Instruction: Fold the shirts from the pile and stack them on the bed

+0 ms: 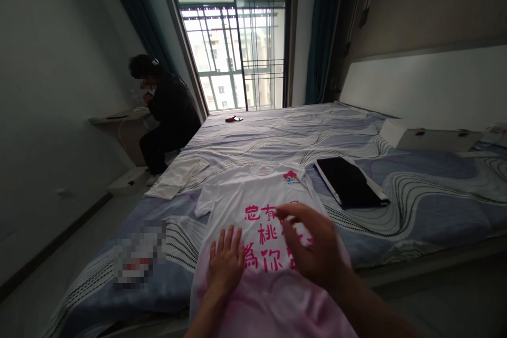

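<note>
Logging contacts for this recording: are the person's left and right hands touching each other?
Apart. The head view shows the T-shirt and its pink lettering between the left hand and the right hand.

A white-to-pink, pink-lettered T-shirt (264, 249) lies spread out, front up, on the patterned bedcover (261, 140).

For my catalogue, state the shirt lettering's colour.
The lettering is bright pink, best seen in the head view.
</note>
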### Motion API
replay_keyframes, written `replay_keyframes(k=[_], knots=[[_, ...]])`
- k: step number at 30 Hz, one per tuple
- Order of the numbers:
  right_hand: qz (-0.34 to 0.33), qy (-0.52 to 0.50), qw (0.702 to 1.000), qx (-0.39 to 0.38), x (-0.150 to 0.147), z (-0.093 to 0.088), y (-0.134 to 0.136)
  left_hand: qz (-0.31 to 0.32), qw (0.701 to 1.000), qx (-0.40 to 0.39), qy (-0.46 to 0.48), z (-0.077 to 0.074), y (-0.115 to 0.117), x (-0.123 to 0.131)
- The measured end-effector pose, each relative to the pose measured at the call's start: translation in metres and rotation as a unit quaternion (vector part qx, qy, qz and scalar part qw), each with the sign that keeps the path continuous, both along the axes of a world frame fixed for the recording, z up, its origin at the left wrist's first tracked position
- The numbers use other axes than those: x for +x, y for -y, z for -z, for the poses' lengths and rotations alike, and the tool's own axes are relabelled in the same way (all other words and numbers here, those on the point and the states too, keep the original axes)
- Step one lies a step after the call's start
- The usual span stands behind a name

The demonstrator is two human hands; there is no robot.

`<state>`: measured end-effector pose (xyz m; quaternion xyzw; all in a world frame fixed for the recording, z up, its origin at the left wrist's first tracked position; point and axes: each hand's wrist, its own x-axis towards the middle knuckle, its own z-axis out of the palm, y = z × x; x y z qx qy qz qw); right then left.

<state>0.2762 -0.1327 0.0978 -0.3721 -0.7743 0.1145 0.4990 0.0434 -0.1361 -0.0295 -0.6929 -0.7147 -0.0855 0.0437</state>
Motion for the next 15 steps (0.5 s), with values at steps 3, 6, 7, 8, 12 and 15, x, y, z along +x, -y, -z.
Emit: replay_keyframes(k=[3, 6, 7, 8, 12, 15], knots=[[0.062, 0.175, 0.965, -0.186, -0.005, 0.044, -0.033, -0.002, 1.000, -0.015, -0.003, 0.002, -0.006, -0.003], [0.101, 0.315, 0.896, -0.295, 0.002, 0.096, -0.069, -0.005, 0.999, -0.048, -0.003, 0.000, -0.022, -0.011], [0.107, 0.329, 0.891, -0.293, 0.005, 0.108, -0.081, -0.006, 0.998, -0.056, -0.003, -0.001, -0.030, -0.015], [0.115, 0.336, 0.891, -0.284, 0.009, 0.117, -0.093, -0.008, 0.998, -0.062, -0.002, -0.002, -0.039, -0.020], [0.153, 0.347, 0.881, -0.282, 0.021, 0.128, -0.143, -0.021, 0.997, -0.073, 0.003, -0.003, -0.081, -0.041], [0.184, 0.348, 0.876, -0.279, 0.026, 0.127, -0.179, -0.035, 0.996, -0.081, 0.015, -0.003, -0.115, -0.057]])
